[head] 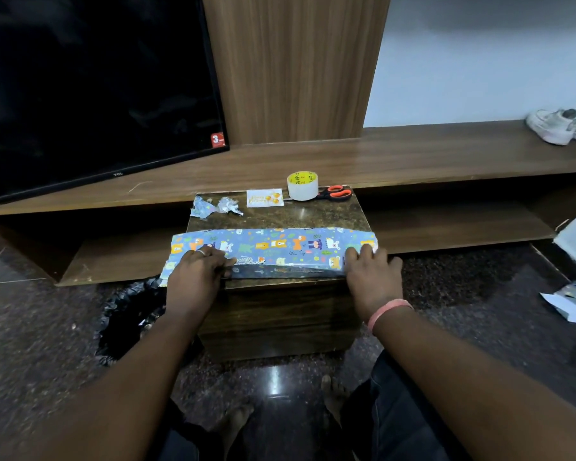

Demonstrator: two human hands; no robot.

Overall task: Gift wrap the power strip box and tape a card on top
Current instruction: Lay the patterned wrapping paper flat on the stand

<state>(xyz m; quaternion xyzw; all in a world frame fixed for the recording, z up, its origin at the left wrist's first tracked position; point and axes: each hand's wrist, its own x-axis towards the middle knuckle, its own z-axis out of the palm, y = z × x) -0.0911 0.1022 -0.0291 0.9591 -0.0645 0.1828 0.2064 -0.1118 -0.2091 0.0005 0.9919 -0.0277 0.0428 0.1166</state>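
At the far left a dark television (90,88) is propped on a long wooden shelf (413,154); a black bag (127,314) lies on the floor beside the bench (273,214). Crumpled paper scraps (215,207) are set aside at the bench's far left corner, evidently offcuts kept clear of the work.

The power strip box, covered in blue patterned wrapping paper (273,246), is laid lengthwise across the near part of the bench, overhanging both sides. The left hand (197,277) is placed on its left portion, and its fingers (225,261) appear curled over the near paper edge, gripping it. The right hand (373,274) is laid over the right end with curled fingers pressed down on the paper; a firm grip cannot be confirmed. The long seam is judged to be held taut and closed pending taping.

The card (265,198), tape roll (302,186) and orange-handled scissors (335,193) are lined along the far edge, within reach for later steps. White shoes (559,126) are noted at the shelf's right end.
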